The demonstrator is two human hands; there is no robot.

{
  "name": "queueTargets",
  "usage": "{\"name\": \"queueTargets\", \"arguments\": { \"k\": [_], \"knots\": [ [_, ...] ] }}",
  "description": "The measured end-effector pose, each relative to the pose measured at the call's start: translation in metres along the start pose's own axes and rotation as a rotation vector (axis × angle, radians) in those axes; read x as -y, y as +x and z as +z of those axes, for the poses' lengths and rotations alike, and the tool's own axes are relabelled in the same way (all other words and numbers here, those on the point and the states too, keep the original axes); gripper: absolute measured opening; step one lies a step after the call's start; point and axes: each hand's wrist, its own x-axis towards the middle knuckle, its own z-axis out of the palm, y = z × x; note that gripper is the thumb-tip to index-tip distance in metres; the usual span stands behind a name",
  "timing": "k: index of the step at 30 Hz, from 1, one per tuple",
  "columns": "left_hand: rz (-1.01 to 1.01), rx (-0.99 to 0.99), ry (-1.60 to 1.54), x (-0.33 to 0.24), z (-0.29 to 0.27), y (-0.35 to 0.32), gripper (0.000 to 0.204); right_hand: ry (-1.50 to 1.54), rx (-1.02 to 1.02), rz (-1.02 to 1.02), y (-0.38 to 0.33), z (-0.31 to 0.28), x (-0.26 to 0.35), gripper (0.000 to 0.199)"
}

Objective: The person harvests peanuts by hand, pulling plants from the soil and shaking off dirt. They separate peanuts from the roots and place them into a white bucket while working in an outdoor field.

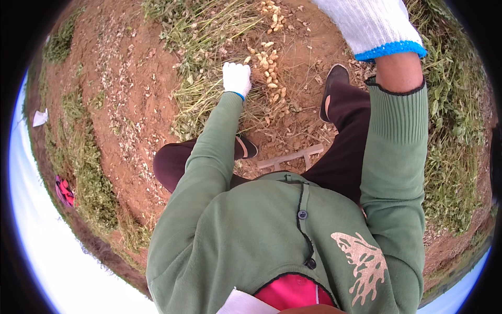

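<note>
My white-gloved left hand [237, 78] closes its grip on dry uprooted stalks [206, 91] beside pale peanut pods [267, 65]; jerking could scatter them. The raised right hand's [374, 23] grip cannot be judged.

You're outdoors in a farm field, not indoors. Bare reddish-brown soil [130, 78] covers the ground, with pulled-up green plants [204, 31] lying at 12 o'clock and more weeds [449, 104] at 3 o'clock. Loose pale peanuts [266, 63] lie scattered on the dirt at 12 o'clock. Open sky [42, 235] shows along the rim at 8 o'clock. You wear white work gloves [236, 78].
</note>
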Motion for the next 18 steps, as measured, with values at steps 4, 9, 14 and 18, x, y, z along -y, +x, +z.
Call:
{"name": "queueTargets", "arguments": {
  "k": [4, 9, 14, 18],
  "knots": [
    [-0.045, -0.017, -0.034, 0.027, -0.043, 0.000, 0.037, -0.004, 0.045, 0.046, 0.000, -0.006, 0.007, 0.028],
    [-0.226, 0.030, -0.095, 0.069, -0.107, 0.000, 0.047, 0.025, 0.005, -0.040, 0.003, -0.001, 0.002, 0.028],
    [-0.319, -0.045, -0.211, 0.081, -0.145, -0.012, 0.047, -0.005, 0.121, -0.016, 0.006, 0.008, 0.007, 0.028],
    [-0.356, -0.134, -0.250, 0.073, -0.156, -0.017, 0.048, -0.080, 0.111, -0.207, -0.012, 0.031, -0.004, 0.026]
  ]
}}
